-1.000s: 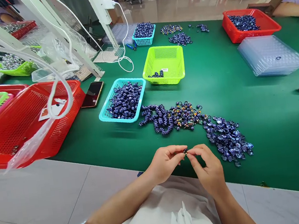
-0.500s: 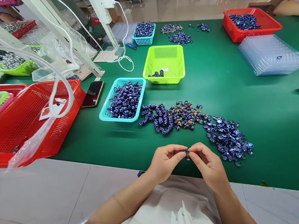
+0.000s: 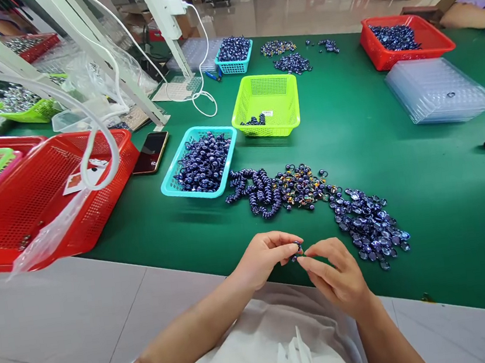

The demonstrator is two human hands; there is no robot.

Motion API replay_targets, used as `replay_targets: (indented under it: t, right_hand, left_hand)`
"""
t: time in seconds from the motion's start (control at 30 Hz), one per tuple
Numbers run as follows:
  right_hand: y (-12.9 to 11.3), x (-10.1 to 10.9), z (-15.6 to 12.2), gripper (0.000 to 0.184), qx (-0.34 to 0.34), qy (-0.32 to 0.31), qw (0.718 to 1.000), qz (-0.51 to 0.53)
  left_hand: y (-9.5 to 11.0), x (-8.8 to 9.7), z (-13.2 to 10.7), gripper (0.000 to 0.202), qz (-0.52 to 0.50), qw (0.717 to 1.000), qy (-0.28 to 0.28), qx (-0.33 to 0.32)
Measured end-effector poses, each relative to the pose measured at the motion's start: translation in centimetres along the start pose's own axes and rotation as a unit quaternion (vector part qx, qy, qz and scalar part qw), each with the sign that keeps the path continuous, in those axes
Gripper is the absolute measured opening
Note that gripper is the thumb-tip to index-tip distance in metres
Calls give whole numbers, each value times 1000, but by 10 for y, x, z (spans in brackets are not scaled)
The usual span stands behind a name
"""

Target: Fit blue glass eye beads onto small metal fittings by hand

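Observation:
Above the front edge of the table, my left hand (image 3: pixel 266 261) pinches a small shiny dark-blue piece (image 3: pixel 296 250) between thumb and fingers. Its exact kind is too small to make out. My right hand (image 3: pixel 340 272) is just to the right, its thumb and forefinger curved a little apart, their tips close to the lower end of the piece. Whether they touch it is unclear. Beyond the hands lie a pile of dark-blue rings (image 3: pixel 264 193), a mixed pile of small blue and gold pieces (image 3: pixel 300 186), and a pile of flat round blue pieces (image 3: pixel 369 225).
A light-blue basket (image 3: pixel 167 185) full of dark-blue pieces stands left of the piles, a green basket (image 3: pixel 286 102) behind. Large red baskets (image 3: pixel 62 227) and a phone (image 3: pixel 150 152) are at left. Stacked clear trays (image 3: pixel 439 89) and a red basket (image 3: pixel 375 59) stand at right, near a co-worker's arm (image 3: pixel 465 18).
My left hand has turned the small piece and shifted slightly left. The fingertips of my right hand have moved down and left and parted a little.

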State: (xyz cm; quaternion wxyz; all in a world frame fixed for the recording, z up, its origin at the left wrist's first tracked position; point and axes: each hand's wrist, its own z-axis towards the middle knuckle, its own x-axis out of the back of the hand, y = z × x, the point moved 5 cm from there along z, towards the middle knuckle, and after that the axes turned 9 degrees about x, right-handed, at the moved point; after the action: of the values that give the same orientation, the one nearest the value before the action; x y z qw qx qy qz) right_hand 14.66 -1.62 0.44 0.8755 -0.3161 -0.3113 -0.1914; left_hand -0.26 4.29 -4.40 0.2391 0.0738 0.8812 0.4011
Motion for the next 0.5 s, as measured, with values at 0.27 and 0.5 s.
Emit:
replay_targets:
  t: [0.27,0.5]
  right_hand:
    - [4,-2,-6,38,-84,121,989,1]
    - [3,-8,-6,46,-108,141,977,116]
  left_hand:
    - [9,-6,-7,31,36,999,27,-31]
    - [10,-10,-9,22,7,1000,13,-25]
